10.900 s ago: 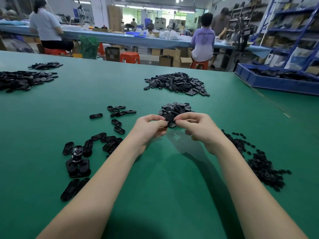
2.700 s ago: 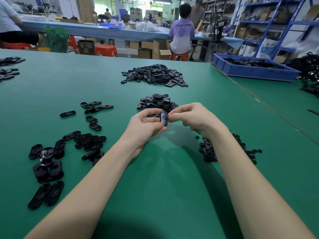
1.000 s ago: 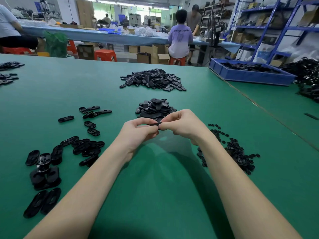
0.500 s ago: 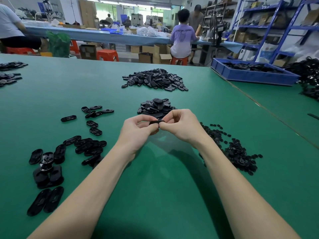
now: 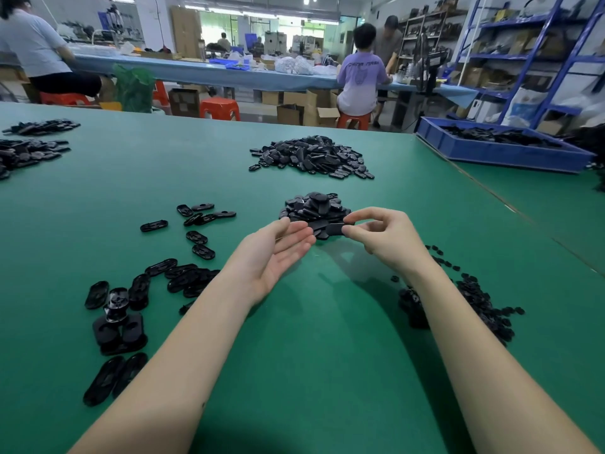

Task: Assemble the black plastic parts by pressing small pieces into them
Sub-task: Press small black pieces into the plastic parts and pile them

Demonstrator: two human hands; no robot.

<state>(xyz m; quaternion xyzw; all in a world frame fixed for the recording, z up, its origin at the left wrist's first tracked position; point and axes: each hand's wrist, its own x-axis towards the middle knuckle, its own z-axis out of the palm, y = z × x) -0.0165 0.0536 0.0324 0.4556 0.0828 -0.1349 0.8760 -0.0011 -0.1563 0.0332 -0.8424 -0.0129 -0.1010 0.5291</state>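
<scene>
Step in hand: one black oval part (image 5: 330, 231) looks just finished, or is between pressing and being set aside; that is a judgement from the grip alone.
Right hand (image 5: 379, 235): thumb and forefinger curled and pinching the oval part by its near end, held above the tabletop (image 5: 311, 355) just in front of the near pile (image 5: 314, 208).
Left hand (image 5: 275, 253): palm up, fingers straight and relaxed, holding nothing; its fingertips lie just beside the held part, apart from it.
Small pieces (image 5: 474, 303): a loose scatter on the tabletop under and beside the right forearm.
Oval shells (image 5: 183, 276): spread out to the left, several lying hollow side up, with a short stack nearer the tabletop's edge.
Far pile (image 5: 311, 157): a larger heap of the same ovals, well beyond the hands.
Blue tray (image 5: 501, 154): at the far right, holding more black parts.
Whether a piece is seated in the held part: cannot tell; its face is too dark.
Next move calls for: putting the held part down in a pile, then one hand taking a fresh shell while the other picks a single small piece, lined up square before pressing.
</scene>
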